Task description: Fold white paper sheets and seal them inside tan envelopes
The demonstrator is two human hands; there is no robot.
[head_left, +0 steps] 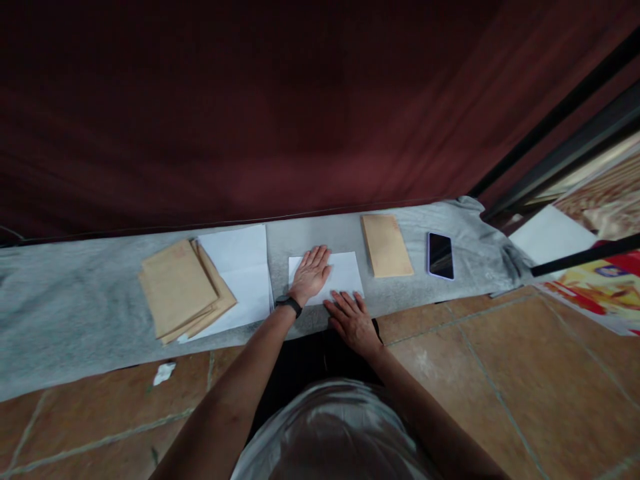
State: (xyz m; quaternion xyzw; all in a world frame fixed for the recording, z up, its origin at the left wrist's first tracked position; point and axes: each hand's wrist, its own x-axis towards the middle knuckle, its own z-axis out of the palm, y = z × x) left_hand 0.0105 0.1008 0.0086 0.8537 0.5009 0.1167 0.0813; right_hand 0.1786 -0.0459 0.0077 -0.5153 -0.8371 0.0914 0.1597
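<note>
A white sheet of paper (345,268), apparently folded, lies flat on the grey cloth in front of me. My left hand (311,273), with a dark band on the wrist, rests flat across its left half, fingers stretched out. Over the near right edge of the paper lies my right hand (353,319), its fingers spread and the tips touching the sheet. To the left are larger white sheets (245,267), partly covered by a stack of brown envelopes (177,287). Another brown envelope or small pile of them (387,247) lies to the right of the folded paper.
A phone (441,256) with a dark screen lies at the right on the grey cloth (75,307). Dark red fabric (280,133) hangs behind. Dark metal bars (565,157) and printed packaging (595,293) stand at the right. A crumpled white scrap (164,373) is on the tiled floor (475,373).
</note>
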